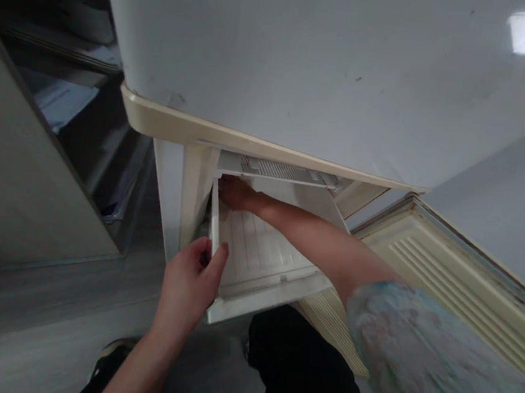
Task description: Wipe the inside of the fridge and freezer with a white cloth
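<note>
A white plastic freezer drawer [261,252] is pulled partway out of the lower compartment of a fridge [277,54]. My left hand [193,277] is closed on the drawer's left side wall near its front corner, thumb on the inner side and fingers curled over the outside. Across the drawer reaches my right arm, and my right hand [237,192] is inside, at the back left, against or close to the same side wall. Its fingers are in shadow, so their grip is unclear. The visible floor of the drawer is ribbed, with nothing lying on it.
To the right hangs the open fridge door [416,250], its ribbed cream lining facing me. On the left stands a shelf unit [37,154] with papers [66,101] on it. My legs [300,369] are just below the drawer, over a grey floor [38,323].
</note>
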The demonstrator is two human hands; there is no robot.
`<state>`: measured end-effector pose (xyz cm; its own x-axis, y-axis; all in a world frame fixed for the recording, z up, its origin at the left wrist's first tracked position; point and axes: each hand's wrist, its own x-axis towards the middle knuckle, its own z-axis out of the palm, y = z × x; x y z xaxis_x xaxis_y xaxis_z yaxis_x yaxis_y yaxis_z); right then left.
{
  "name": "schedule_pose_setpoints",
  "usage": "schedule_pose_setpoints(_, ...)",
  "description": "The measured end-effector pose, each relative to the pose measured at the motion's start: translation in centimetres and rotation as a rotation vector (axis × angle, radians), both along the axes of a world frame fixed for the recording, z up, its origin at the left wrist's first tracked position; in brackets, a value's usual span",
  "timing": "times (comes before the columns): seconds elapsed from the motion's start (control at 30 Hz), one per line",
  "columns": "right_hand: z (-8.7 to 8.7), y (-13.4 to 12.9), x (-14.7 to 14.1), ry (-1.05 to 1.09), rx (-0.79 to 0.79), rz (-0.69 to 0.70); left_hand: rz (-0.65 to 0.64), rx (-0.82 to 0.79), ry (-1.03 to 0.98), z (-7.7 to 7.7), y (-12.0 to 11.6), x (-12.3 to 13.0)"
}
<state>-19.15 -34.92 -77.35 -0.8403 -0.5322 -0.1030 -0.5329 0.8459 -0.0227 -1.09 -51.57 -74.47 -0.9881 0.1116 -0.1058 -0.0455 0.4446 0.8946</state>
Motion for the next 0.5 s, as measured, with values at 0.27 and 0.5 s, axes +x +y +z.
schedule_pose_setpoints(0.27, 0.8, 0.2, 3.7, -0.032, 0.144, 0.226, 0.042, 0.084, -0.013, 0.0, 0.7, -0.4)
schedule_pose_setpoints(0.5, 1.3, 3.7, 12.3, -0.145, 0.18, 0.653, 0.045, 0.083, 0.01, -0.7, 0.7, 0.3)
